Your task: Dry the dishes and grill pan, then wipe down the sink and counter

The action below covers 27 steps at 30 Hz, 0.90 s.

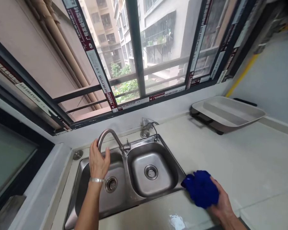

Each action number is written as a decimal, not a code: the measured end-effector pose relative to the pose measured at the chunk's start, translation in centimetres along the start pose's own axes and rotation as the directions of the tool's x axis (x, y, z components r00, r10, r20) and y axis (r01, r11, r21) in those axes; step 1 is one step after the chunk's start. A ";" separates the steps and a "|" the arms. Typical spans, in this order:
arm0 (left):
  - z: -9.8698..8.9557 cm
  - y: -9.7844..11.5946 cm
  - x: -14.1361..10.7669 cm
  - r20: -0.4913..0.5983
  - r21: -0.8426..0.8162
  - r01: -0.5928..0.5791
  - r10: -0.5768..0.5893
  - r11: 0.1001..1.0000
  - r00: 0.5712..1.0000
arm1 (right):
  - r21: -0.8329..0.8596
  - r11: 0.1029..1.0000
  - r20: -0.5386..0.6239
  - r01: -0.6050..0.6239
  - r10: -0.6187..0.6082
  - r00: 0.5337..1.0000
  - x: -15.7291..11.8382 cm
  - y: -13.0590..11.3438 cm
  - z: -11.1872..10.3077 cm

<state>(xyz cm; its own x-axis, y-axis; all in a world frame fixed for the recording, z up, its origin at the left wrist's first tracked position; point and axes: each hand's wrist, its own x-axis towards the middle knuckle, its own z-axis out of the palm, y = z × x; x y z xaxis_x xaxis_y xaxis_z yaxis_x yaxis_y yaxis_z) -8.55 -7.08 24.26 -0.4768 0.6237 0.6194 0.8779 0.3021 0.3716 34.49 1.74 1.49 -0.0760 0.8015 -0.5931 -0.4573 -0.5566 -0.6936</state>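
My left hand (99, 163) is raised at the outlet end of the curved steel faucet (110, 132), above the left sink basin. Its fingers are stretched up along the spout's left side and the thumb stands apart on the right; whether they touch the metal is hard to tell. A band circles that wrist. Bunched dark blue cloth (201, 190) is in my right hand (222, 204), over the counter by the front right corner of the steel double sink (132, 195). The cloth hides some of the right fingers.
Wet patches shine on the pale counter (177, 220) in front of the sink. A soap pump (156, 137) stands at the sink's back right corner. Farther right lies a large shallow tray (227, 110). Dark-framed windows (140, 64) rise behind.
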 end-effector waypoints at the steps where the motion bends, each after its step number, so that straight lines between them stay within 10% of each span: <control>1: 0.3 0.1 1.1 0.066 0.009 0.053 -0.053 0.999 0.996 | -0.101 0.989 -0.063 0.104 -0.110 0.992 0.6 -0.5 -0.5; 6: 1.8 1.0 3.9 0.138 0.123 0.211 -0.227 0.970 0.964 | -0.693 0.606 -0.026 0.390 -0.561 0.827 4.0 -1.4 -2.9; 10: 2.6 1.2 3.6 0.028 0.219 0.241 -0.253 0.946 0.967 | -0.939 0.028 0.232 0.343 -0.685 0.691 5.6 0.4 -3.5; 12: 3.0 0.7 3.5 -0.015 0.262 0.259 -0.264 0.930 0.964 | -0.949 -0.125 0.290 0.289 -0.702 0.650 6.5 1.2 -3.3; 16: 3.5 -1.4 4.0 -0.081 0.320 0.216 -0.200 0.923 0.976 | -0.905 -0.263 0.420 0.335 -0.688 0.592 9.5 0.7 -2.2; 27: 3.8 -7.6 6.6 -0.090 0.251 0.038 -0.016 0.967 0.996 | -0.799 -0.391 0.599 0.457 -0.447 0.665 14.4 -1.0 8.5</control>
<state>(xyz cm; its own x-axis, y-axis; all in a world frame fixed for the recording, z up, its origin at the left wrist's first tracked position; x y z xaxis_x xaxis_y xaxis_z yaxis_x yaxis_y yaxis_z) -18.20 -2.50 22.93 -0.4926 0.5518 0.6730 0.8423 0.4966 0.2093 26.33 15.69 -2.91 -0.3766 0.9124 0.1603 0.8520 0.4091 -0.3268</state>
